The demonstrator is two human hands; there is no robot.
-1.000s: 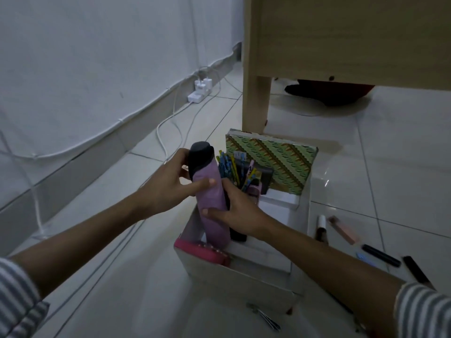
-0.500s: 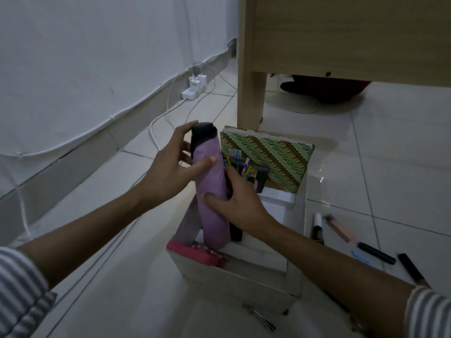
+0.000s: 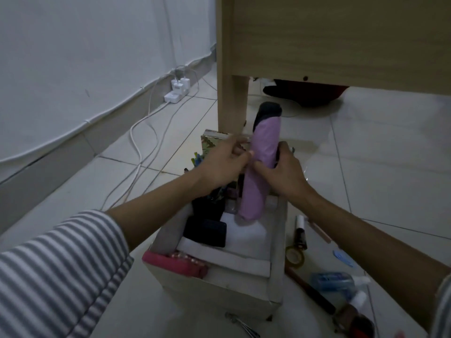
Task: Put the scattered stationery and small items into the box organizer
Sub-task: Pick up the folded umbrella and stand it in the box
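Observation:
A folded purple umbrella (image 3: 260, 164) with a black handle stands nearly upright in the white box organizer (image 3: 217, 287) on the floor. My left hand (image 3: 223, 164) pinches its left side and my right hand (image 3: 283, 173) grips its right side. Inside the box lie a black pouch (image 3: 205, 231), a pink case (image 3: 174, 263) at the near left corner and coloured pens (image 3: 197, 158) at the back. A patterned green notebook (image 3: 211, 141) stands behind my left hand, mostly hidden.
To the right of the box on the tiles lie a tape roll (image 3: 295, 257), a marker (image 3: 300, 231), a blue bottle (image 3: 334, 280) and other small items. A wooden desk leg (image 3: 231, 81) rises just behind. White cables (image 3: 141, 142) and a power strip (image 3: 175, 92) run along the left wall.
The view has shifted so the box sits more to the right. The umbrella has moved from the left side of the box toward its right side, still held by both hands.

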